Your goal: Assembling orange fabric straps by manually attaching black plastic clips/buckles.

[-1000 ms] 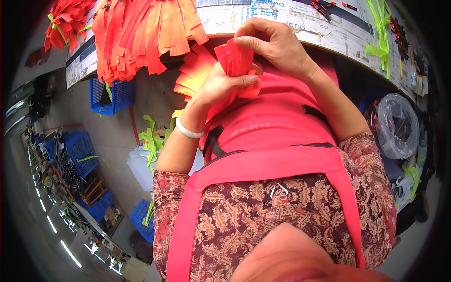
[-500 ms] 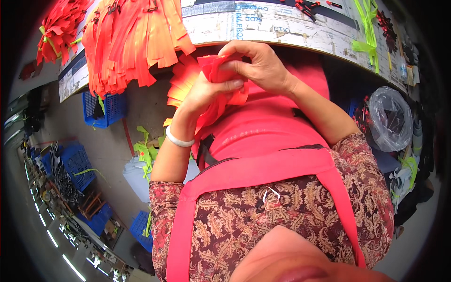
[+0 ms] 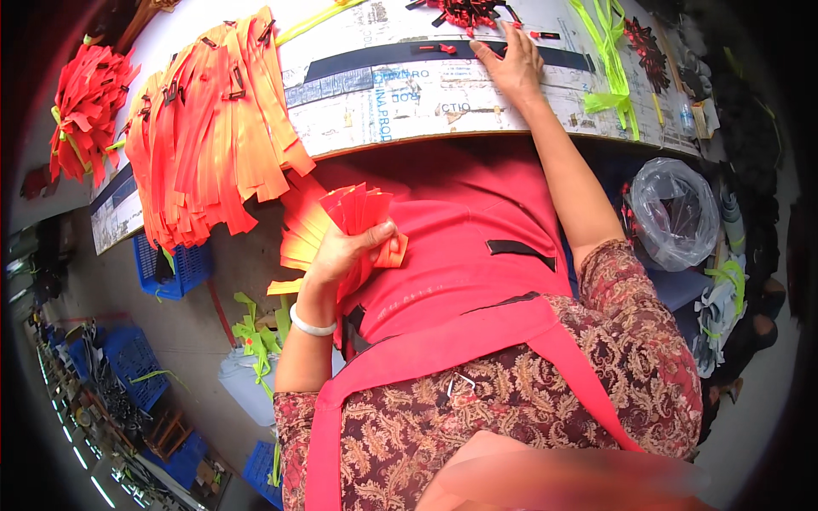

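Observation:
My left hand is closed round a bundle of orange-red fabric strips, their short ends fanned above the fist and the rest hanging below it. At the table, my right hand reaches forward with thumb and fingers apart, resting over a dark strip. Small black buckles with red ends lie in a pile just beyond its fingertips, and one single buckle sits left of the thumb. Nothing shows held in the right hand.
A thick row of orange strips with black buckles hangs over the table's near edge at left, beside another red bunch. Yellow-green strips lie at right. Below stand a blue crate and a container lined with clear plastic.
My right hand has left the strips and moved forward and right onto the table near the buckles. My left hand keeps the bundle, now slightly lower and further left.

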Available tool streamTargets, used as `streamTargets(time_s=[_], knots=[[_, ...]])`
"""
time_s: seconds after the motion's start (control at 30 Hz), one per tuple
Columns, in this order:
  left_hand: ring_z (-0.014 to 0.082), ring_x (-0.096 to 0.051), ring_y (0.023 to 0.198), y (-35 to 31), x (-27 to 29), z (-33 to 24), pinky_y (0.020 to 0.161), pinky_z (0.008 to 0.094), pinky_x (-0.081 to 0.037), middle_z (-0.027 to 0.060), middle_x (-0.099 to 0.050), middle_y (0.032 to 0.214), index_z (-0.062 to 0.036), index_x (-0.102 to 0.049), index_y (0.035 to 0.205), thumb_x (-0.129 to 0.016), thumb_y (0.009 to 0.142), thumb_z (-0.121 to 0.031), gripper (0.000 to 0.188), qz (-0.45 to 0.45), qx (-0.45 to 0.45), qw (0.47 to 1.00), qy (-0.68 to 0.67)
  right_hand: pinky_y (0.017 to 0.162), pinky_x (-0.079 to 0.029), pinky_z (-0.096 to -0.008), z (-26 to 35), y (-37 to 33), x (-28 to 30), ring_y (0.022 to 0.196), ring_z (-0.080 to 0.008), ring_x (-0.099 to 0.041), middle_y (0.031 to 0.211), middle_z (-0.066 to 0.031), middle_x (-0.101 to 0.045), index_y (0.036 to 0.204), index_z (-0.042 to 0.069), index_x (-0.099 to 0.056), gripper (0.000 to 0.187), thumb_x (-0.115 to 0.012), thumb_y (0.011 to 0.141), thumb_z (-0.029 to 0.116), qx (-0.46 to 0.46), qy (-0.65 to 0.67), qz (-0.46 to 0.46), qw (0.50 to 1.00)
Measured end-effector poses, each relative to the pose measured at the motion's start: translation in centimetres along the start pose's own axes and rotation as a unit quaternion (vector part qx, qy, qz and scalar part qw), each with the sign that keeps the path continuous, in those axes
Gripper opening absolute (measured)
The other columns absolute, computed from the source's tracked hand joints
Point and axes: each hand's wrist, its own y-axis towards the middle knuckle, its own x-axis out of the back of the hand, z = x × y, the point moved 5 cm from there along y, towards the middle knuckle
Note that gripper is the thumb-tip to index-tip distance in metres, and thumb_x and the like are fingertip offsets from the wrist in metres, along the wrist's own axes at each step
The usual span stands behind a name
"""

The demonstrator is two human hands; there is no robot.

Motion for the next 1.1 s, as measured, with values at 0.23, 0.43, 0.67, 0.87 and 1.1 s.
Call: streamTargets(time_s=[0.23, 0.43, 0.67, 0.87, 1.1], knots=[[0.0227, -0.062, 0.072, 0.3, -0.1, 0.0, 0.061, 0.0349, -0.055, 0.0111, -0.059, 0.077, -0.0001, -0.056, 0.090, -0.064, 0.087, -0.008, 0.012, 0.007, 0.011, 1.000, -0.024, 0.103, -0.030, -0.0493, 8.9, 1.2, 0.6, 0.126, -0.0371, -0.038, 0.130, -0.0233, -0.044, 0.124, 0.004, -0.047, 0.055, -0.069, 0.080, 0.030, 0.004, -0.030, -0.035, 0.999], [0.0179, -0.056, 0.062, 0.6, 0.4, 0.6, 0.060, 0.0304, -0.050, 0.0078, -0.058, 0.069, -0.0004, -0.056, 0.084, -0.063, 0.087, -0.005, 0.009, -0.002, -0.033, 0.999, 0.023, 0.090, -0.041, -0.0448, 8.6, 2.8, -1.0, 0.102, -0.0355, -0.048, 0.106, -0.0161, -0.049, 0.099, 0.010, -0.053, 0.032, -0.070, 0.073, 0.019, 0.144, 0.119, 0.020, 0.982], [0.0157, -0.053, 0.058, 0.7, -0.5, -0.1, 0.057, 0.0290, -0.046, 0.0066, -0.057, 0.065, -0.0012, -0.056, 0.079, -0.061, 0.088, -0.004, 0.011, -0.015, -0.048, 0.999, 0.014, 0.089, -0.048, -0.0420, 3.8, 5.3, -2.4, 0.107, -0.0285, -0.057, 0.111, -0.0121, -0.059, 0.115, 0.012, -0.054, 0.046, -0.061, 0.084, 0.046, 0.233, -0.028, 0.022, 0.972], [0.0183, -0.060, 0.065, -0.1, -0.1, 0.6, 0.058, 0.0293, -0.051, 0.0084, -0.060, 0.076, -0.0013, -0.054, 0.091, -0.064, 0.087, -0.005, 0.011, 0.000, -0.052, 0.996, -0.078, 0.066, -0.054, -0.0398, 6.0, 3.4, -0.4, 0.077, -0.0301, -0.064, 0.083, -0.0105, -0.062, 0.092, 0.008, -0.052, 0.025, -0.060, 0.088, 0.032, 0.214, -0.060, -0.007, 0.975], [0.0192, -0.061, 0.071, -0.5, -0.6, 0.1, 0.065, 0.0322, -0.052, 0.0079, -0.059, 0.074, -0.0016, -0.054, 0.092, -0.063, 0.087, -0.002, 0.011, -0.006, -0.058, 0.996, -0.062, 0.060, -0.050, -0.0401, 2.4, 6.1, -1.1, 0.072, -0.0325, -0.065, 0.077, -0.0172, -0.066, 0.086, 0.004, -0.057, 0.024, -0.061, 0.087, 0.028, 0.091, 0.114, 0.060, 0.988]])
